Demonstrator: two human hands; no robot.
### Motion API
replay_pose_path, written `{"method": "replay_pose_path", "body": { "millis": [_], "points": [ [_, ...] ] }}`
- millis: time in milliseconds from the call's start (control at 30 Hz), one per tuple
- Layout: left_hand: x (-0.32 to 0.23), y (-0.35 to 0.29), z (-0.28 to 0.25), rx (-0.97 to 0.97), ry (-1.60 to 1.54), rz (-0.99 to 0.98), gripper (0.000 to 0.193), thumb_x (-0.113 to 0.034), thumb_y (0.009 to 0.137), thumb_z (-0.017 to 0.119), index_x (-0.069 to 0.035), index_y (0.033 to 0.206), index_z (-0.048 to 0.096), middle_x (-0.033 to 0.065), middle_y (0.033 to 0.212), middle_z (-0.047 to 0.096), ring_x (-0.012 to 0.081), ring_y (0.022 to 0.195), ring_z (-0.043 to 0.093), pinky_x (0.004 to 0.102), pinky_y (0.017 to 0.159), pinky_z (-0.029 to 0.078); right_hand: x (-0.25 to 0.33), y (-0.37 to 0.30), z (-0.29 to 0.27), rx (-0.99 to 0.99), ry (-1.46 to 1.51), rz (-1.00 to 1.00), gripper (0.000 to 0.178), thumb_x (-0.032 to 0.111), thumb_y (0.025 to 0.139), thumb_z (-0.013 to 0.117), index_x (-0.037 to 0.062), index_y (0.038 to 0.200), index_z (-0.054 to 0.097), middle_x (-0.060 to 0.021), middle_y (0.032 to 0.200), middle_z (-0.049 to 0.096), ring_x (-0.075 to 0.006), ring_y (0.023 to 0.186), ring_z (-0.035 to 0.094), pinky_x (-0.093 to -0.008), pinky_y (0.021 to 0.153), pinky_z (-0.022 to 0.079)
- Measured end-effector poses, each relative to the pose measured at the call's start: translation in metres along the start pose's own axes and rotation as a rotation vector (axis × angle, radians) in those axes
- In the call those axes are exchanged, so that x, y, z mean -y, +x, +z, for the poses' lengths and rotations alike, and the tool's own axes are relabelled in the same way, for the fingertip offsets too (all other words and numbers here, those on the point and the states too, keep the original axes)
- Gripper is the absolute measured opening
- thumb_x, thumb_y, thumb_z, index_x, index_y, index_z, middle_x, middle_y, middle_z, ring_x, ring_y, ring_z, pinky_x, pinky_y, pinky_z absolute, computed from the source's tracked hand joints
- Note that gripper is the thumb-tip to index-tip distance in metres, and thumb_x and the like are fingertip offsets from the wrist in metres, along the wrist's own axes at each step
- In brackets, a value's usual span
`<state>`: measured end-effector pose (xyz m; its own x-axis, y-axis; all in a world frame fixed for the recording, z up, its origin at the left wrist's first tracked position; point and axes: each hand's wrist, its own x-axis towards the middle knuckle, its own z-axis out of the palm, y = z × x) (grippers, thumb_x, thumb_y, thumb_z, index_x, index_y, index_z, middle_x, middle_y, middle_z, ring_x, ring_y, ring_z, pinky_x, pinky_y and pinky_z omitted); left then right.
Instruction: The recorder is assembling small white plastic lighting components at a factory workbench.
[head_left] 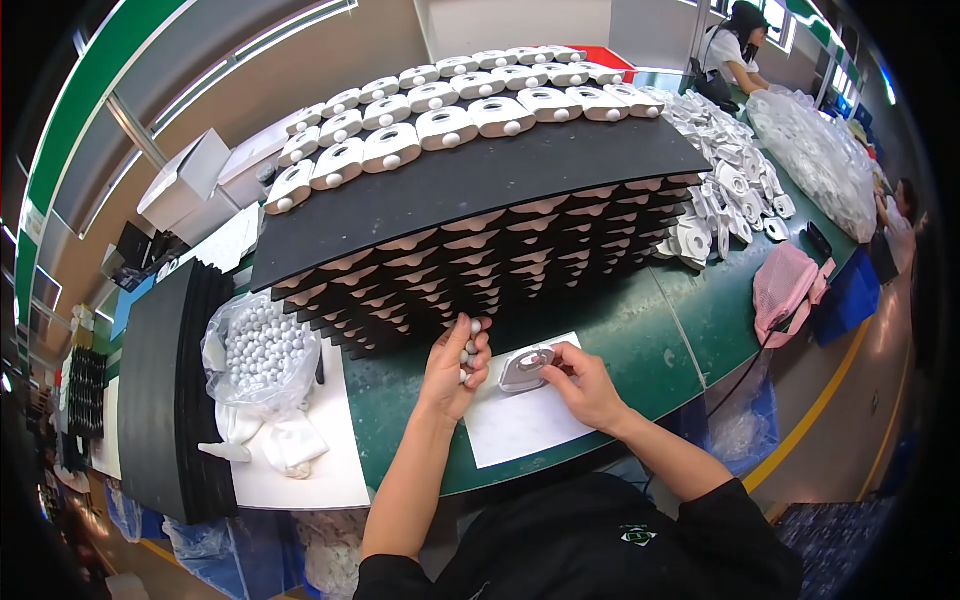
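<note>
My left hand [460, 366] is closed around several small white balls [468, 352], which show between the fingers. To its right, my right hand [580, 383] grips a white plastic housing [524, 370] with a rounded outline and a hole in it. The housing is tilted just above a white sheet of paper [520, 430] on the green table. Behind both hands rises a tall stack of black boards [480, 190] with white parts between the layers. On the top board stand rows of white housings [445, 127], many with a ball at the front.
A clear plastic bag of white balls [262, 350] sits at the left, beside upright black boards [165, 390] and a white cloth [290, 445]. Loose white housings [735, 185] are heaped at the right, near a pink bag [785, 290]. Another person [735, 60] works at the far right.
</note>
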<state>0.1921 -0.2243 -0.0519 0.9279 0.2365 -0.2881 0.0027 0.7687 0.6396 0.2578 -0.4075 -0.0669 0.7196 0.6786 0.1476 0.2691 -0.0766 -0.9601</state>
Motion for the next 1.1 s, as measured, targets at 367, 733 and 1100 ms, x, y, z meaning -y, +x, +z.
{"method": "replay_pose_path", "body": {
  "millis": [367, 733, 1100],
  "points": [
    [0.0, 0.0, -0.001, 0.035, 0.003, 0.059, 0.028, -0.021, 0.087, 0.054, -0.002, 0.107, 0.052, 0.0015, 0.08, 0.048, 0.0051, 0.055, 0.039, 0.0153, 0.037, 0.026, 0.002, -0.002, 0.0, -0.018, -0.192, -0.153, 0.013, 0.003, 0.08, 0.055, 0.0003, 0.093, 0.054, -0.0105, 0.078, 0.054, -0.022, 0.067, 0.053, -0.0287, 0.059, 0.042],
    [0.0, -0.003, 0.004, 0.067, 0.094, 0.098, 0.028, -0.008, 0.083, 0.056, -0.004, 0.11, 0.05, 0.0066, 0.098, 0.052, 0.0058, 0.057, 0.04, 0.0157, 0.039, 0.027, 0.0, -0.003, -0.003, 0.054, 0.19, 0.066, 0.013, 0.002, 0.086, 0.048, 0.0023, 0.1, 0.05, -0.0047, 0.09, 0.056, -0.0105, 0.081, 0.053, -0.0247, 0.075, 0.044],
    [0.01, -0.009, 0.012, 0.104, 0.309, -0.016, 0.022, -0.014, 0.083, 0.06, -0.005, 0.103, 0.059, -0.0015, 0.076, 0.053, 0.0026, 0.052, 0.036, 0.015, 0.04, 0.025, -0.007, 0.006, -0.013, -0.015, 1.059, 0.149, 0.016, 0.011, 0.093, 0.04, 0.0079, 0.106, 0.048, -0.006, 0.102, 0.055, -0.0174, 0.097, 0.053, -0.0338, 0.086, 0.042]
  ]
}}
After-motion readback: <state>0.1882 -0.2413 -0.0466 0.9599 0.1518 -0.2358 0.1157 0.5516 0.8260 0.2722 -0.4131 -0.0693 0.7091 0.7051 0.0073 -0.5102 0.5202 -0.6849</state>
